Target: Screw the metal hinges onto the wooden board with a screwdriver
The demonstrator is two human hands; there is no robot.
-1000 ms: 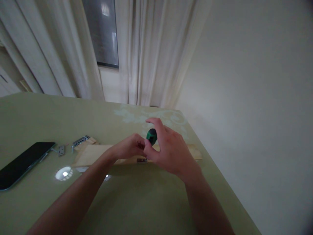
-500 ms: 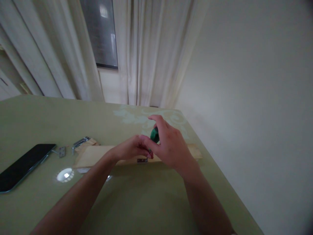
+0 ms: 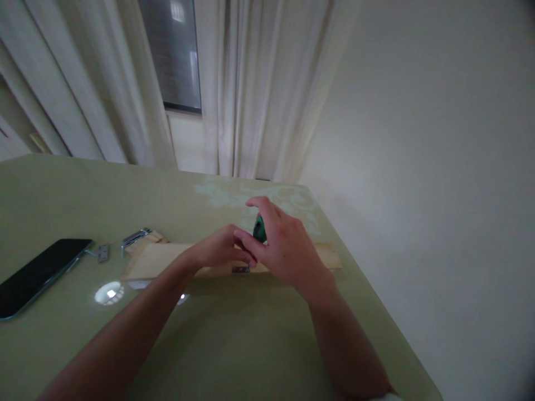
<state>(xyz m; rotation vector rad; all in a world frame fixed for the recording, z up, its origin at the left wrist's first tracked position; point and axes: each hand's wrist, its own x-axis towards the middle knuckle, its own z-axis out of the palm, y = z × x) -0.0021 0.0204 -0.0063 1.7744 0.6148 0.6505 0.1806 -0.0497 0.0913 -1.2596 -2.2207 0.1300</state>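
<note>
A pale wooden board [image 3: 161, 262] lies lengthwise across the table, with a small metal hinge [image 3: 240, 270] at its near edge. Over the board, my right hand [image 3: 286, 245] is closed round the green and black handle of a screwdriver [image 3: 259, 229]; its shaft and tip are hidden behind the fingers. My left hand [image 3: 221, 246] reaches in from the left with its fingers bent together just above the hinge, by the right thumb. What those left fingertips pinch is too hidden to make out.
Left of the board lie a black phone [image 3: 42, 273], another small hinge [image 3: 103, 253] and some metal hardware [image 3: 136, 238] on small wood pieces [image 3: 146, 240]. The green tabletop [image 3: 234, 334] ends on the right near a pale wall [image 3: 438, 167]. Curtains [image 3: 267, 89] hang behind.
The view has shifted slightly, so everything sits a little higher and further left. Both hands keep nearly the same pose at the hinge, and the screwdriver handle remains in my right hand.
</note>
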